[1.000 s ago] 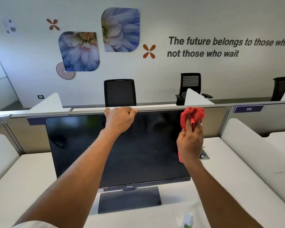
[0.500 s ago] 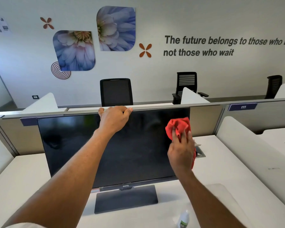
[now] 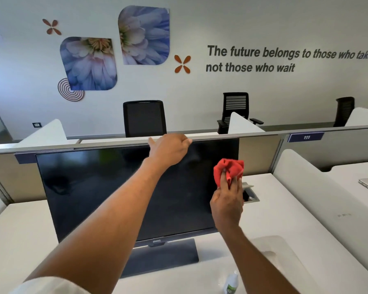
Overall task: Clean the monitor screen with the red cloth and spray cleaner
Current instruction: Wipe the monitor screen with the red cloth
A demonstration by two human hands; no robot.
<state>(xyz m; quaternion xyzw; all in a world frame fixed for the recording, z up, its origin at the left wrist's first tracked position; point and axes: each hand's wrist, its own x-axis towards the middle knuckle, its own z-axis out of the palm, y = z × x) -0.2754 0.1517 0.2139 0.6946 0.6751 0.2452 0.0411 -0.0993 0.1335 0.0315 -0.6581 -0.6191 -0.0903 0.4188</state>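
I am holding the top edge of the wide, black, flat monitor screen (image 3: 115, 187) with my left hand (image 3: 170, 148). Its fingers are curling over the top and going behind, with the thumb pointing out along the edge. I think I am doing this so the monitor screen is not tipping or rocking back on its dark grey flat stand (image 3: 164, 257) while I am rubbing it.

My right hand (image 3: 226, 205) is gripping the crumpled, soft red cloth (image 3: 228, 169). The fingers are wrapping round it and pushing the bunched part against the glass, at the right edge and a bit above the middle. Bunching it up is giving me a thick pad to press with.

The small clear plastic bottle of spray cleaner (image 3: 232, 283) is standing upright on the smooth white desk (image 3: 295, 219), near me and well apart from both hands.

The red cloth is sitting across the screen's right edge, so one more wipe that way would be sliding off the glass. All the wide dark part to the left and below is open for wiping, but my left arm is crossing in front of the middle. Behind the top edge, the grey metal partition rail (image 3: 263, 134) is running very close, so my left fingers are not having much space there.
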